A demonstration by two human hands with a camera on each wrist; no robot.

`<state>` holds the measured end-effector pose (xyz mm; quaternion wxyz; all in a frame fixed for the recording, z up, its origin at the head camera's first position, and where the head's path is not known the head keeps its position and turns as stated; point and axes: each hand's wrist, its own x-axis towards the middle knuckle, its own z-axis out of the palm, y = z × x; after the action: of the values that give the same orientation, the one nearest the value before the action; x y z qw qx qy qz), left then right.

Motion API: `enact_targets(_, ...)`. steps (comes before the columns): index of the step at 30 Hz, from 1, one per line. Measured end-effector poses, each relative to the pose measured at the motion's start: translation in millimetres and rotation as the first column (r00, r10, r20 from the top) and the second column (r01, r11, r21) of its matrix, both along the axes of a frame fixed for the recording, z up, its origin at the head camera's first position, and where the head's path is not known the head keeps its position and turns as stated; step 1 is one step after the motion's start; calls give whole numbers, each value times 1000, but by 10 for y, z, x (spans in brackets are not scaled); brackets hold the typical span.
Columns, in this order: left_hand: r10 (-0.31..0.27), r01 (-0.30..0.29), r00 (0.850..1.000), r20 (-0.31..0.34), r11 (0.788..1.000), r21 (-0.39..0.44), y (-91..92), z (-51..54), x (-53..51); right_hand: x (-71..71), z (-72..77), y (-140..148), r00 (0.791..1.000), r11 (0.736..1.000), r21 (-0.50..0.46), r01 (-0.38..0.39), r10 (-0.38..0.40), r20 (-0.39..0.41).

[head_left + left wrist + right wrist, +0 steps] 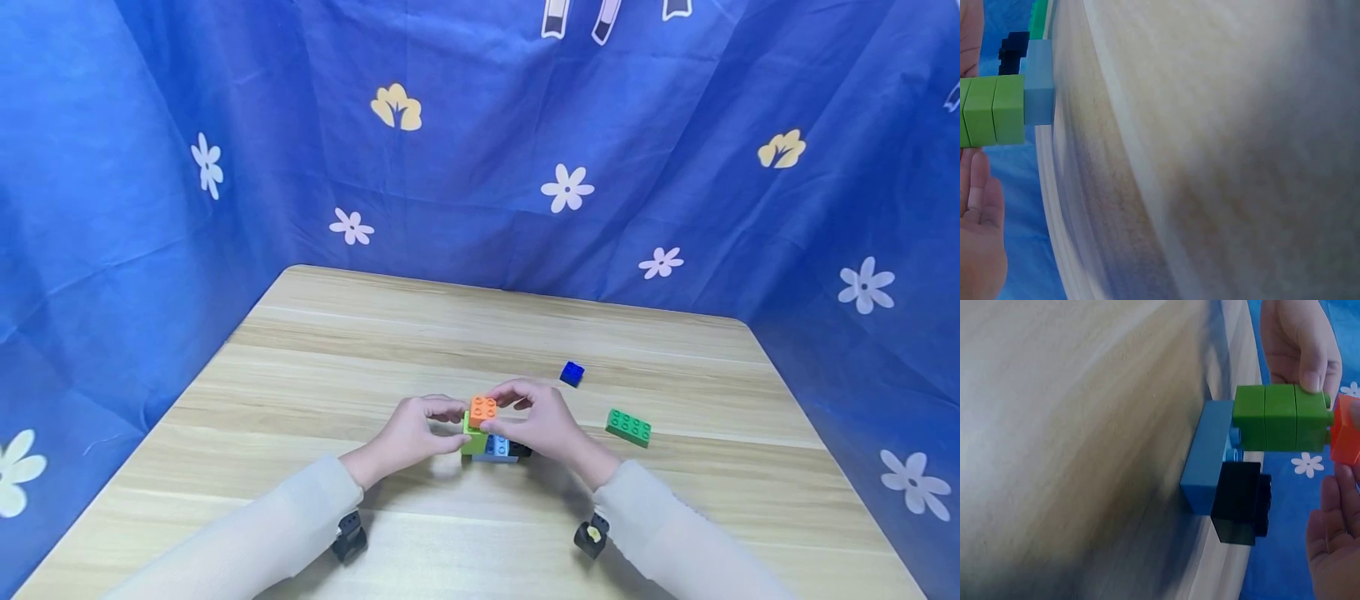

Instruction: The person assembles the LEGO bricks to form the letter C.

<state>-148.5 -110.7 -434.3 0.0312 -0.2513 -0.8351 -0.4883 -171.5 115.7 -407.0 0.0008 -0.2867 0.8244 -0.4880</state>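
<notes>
My right hand (543, 421) pinches an orange brick (483, 411) by its sides, studs facing up. Directly beneath it is a stack of three lime-green bricks (1282, 419); in the right wrist view the top studs still show, and the orange brick sits slightly tilted just off them. My left hand (416, 429) holds the green stack near its top, thumb on one side and fingers on the other. That stack rises from one end of a light blue brick (1207, 459), which lies on the table. A black brick (1235, 503) is attached at the light blue brick's other end.
On the wooden table (300, 350), a dark blue brick (572, 373) lies beyond my right hand. To its right and nearer is a green brick (628, 427) with several studs. A blue patterned curtain (480, 150) encloses the table's back and sides.
</notes>
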Motion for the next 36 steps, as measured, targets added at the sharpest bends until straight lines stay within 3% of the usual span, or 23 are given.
enact_targets(6, -3, 3, 1000, 5, 1000, 12, 12, -22, 11, 38, -13, -22, 1000, 1000, 24, -10, 11, -25)
enact_targets(12, 5, -5, 1000, -5, 1000, 16, 89, -58, 92, 98, -11, 32, 996, 997, 58, -46, 50, -72)
enact_targets(25, 8, -8, 1000, -6, 999, 32, 87, -99, 83, 59, -3, -2, 984, 986, 161, -38, 65, -164)
enact_targets(36, 16, -17, 1000, 8, 998, 58, 72, -83, 53, 58, -34, -9, 987, 991, 133, -11, 33, -160)
